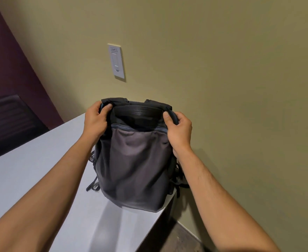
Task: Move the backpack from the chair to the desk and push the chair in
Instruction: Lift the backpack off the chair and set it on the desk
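Note:
A grey and black backpack [134, 164] stands upright on the white desk [31, 171], near the desk's right end and close to the wall. My left hand [96, 120] grips its top left corner, thumb over the rim. My right hand [179, 129] grips its top right corner the same way. Loose straps hang at both sides of the backpack. The chair is not in view.
An olive wall [222, 70] rises right behind the backpack, with a white switch plate [117, 61] on it. A dark maroon wall and a dark slatted panel [9, 119] lie to the left. The desk's right edge drops to a brown floor [182, 239].

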